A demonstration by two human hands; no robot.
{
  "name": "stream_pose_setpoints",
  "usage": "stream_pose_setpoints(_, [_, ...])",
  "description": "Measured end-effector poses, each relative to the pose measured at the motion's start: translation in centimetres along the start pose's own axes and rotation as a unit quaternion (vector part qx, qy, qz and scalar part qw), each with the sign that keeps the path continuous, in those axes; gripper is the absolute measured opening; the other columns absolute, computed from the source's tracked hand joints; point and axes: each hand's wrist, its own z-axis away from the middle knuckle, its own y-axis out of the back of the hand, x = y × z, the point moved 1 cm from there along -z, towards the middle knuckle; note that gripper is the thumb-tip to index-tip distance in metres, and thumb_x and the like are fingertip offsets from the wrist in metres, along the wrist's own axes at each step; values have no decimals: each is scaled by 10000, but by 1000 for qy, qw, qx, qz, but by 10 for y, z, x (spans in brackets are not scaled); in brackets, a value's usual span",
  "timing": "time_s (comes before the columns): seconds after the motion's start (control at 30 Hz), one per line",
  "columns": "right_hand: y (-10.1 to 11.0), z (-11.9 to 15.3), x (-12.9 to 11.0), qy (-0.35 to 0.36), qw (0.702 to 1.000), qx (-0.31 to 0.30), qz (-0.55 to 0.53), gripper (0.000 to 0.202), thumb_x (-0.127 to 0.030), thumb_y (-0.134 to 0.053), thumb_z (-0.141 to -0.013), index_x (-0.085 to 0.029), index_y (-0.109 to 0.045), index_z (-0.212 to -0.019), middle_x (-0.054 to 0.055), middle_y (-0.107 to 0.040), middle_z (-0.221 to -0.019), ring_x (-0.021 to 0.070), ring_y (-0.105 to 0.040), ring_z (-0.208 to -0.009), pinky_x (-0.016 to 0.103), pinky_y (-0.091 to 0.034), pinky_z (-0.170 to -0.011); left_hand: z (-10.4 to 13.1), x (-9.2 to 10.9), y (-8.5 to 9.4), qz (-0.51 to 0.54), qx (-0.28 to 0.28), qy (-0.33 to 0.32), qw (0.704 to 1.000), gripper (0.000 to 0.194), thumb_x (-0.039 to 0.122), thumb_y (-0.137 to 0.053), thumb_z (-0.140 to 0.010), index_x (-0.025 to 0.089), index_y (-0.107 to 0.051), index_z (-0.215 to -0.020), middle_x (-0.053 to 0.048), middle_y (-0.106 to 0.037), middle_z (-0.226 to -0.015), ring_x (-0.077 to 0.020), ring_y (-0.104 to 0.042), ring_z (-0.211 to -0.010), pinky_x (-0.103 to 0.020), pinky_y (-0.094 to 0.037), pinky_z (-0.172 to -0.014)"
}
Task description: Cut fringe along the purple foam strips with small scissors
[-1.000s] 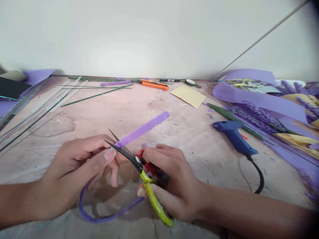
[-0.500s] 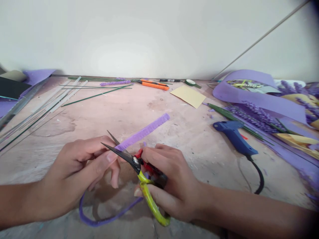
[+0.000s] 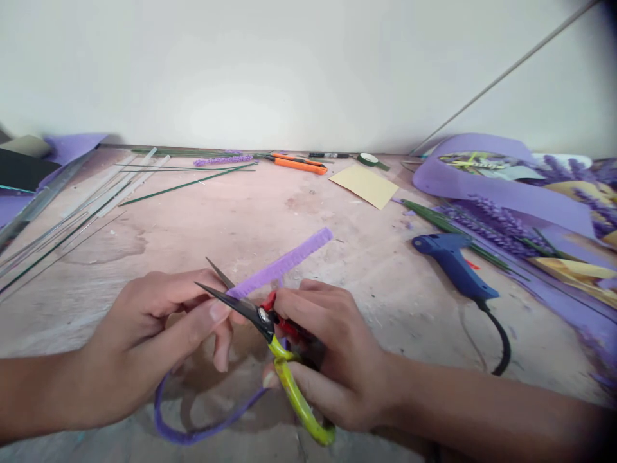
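The left hand (image 3: pixel 154 334) pinches the purple strip (image 3: pixel 284 262) close to the scissors (image 3: pixel 264 316), seemingly to steady it between the parted blades. The right hand's (image 3: pixel 340 350) fingers are wrapped round the handles, apparently for control

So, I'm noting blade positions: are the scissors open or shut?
Open: the scissors in the right hand have their pointed tips apart, with the purple strip lying between the blades.

L + R hands (image 3: pixel 154 331) (image 3: pixel 349 354) bare; forearms (image 3: pixel 453 395) bare too; thumbnail (image 3: pixel 218 311) short
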Motion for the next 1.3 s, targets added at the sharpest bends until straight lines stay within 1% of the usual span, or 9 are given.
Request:
stream_pose_setpoints(0.17, [1,0,0,-2,1000,3,0,278,-374,-598,-948,-219,-426,-794,-78,-441,-652,112,-326,-548,283,-259,-591,-2,1,1,-27,12,-9,1000,355,311,-558,-1017,289,-731,-707,71,-708,-607,-80,-619,-462,-139,-468,-436])
stream_pose_setpoints(0.33, [1,0,-2,-16,1000,0,-12,318,-395,-566,-984,-219,-412,-768,-76,-436,-641,112,-307,-545,284,-259,-587,5,-8,1,36,13,52,998,344,393,-564,-1021,282,-733,-742,60,-698,-597,-92,-590,-443,-151,-456,-406])
stream_pose_setpoints(0.47, [1,0,-1,-25,1000,6,-13,303,-345,-634,-922,-222,-408,-762,-77,-430,-643,114,-315,-559,281,-257,-589,11,-14,1,64,12,72,995,339,418,-563,-1021,266,-752,-784,34,-694,-625,-106,-574,-456,-181,-455,-415])
stream_pose_setpoints(0.6, [0,-1,-1,-38,999,6,-12,268,-295,-657,-840,-221,-413,-760,-79,-405,-644,113,-314,-559,276,-250,-597,10,-13,2,54,21,56,997,368,398,-543,-1034,260,-747,-761,27,-686,-669,-97,-555,-462,-186,-427,-415])
stream_pose_setpoints(0.7, [0,-2,-1,-43,999,2,-3,266,-310,-664,-818,-221,-419,-765,-75,-412,-649,116,-326,-566,274,-237,-598,8,-10,3,41,36,37,998,366,409,-536,-1037,265,-745,-773,30,-664,-671,-100,-541,-476,-194,-424,-432])
stream_pose_setpoints(0.77, [-1,-2,-1,-46,999,-2,0,278,-322,-674,-818,-221,-420,-770,-75,-419,-657,117,-327,-570,274,-238,-607,7,-10,3,34,35,33,998,367,409,-529,-1041,267,-746,-780,35,-644,-653,-100,-525,-470,-198,-410,-429])
stream_pose_setpoints(0.93, [-1,-2,-1,-50,999,-11,0,289,-335,-687,-839,-219,-428,-782,-80,-417,-671,115,-326,-576,275,-255,-629,7,-10,0,41,19,34,998,372,397,-527,-1045,276,-748,-771,45,-636,-664,-84,-551,-462,-184,-407,-418])
stream_pose_setpoints(1.13, [0,-3,-1,-39,999,-7,11,346,-434,-625,-947,-222,-411,-778,-82,-421,-655,114,-328,-559,272,-255,-619,7,-10,-1,23,19,36,999,375,385,-539,-1037,283,-746,-742,48,-654,-660,-81,-564,-469,-167,-422,-411])
stream_pose_setpoints(1.3, [1,-1,-1,-26,1000,-6,15,349,-397,-634,-950,-225,-391,-768,-79,-438,-648,113,-330,-550,271,-249,-603,5,-8,0,5,37,23,999,367,360,-552,-1029,283,-754,-732,56,-634,-586,-83,-551,-438,-165,-402,-384])
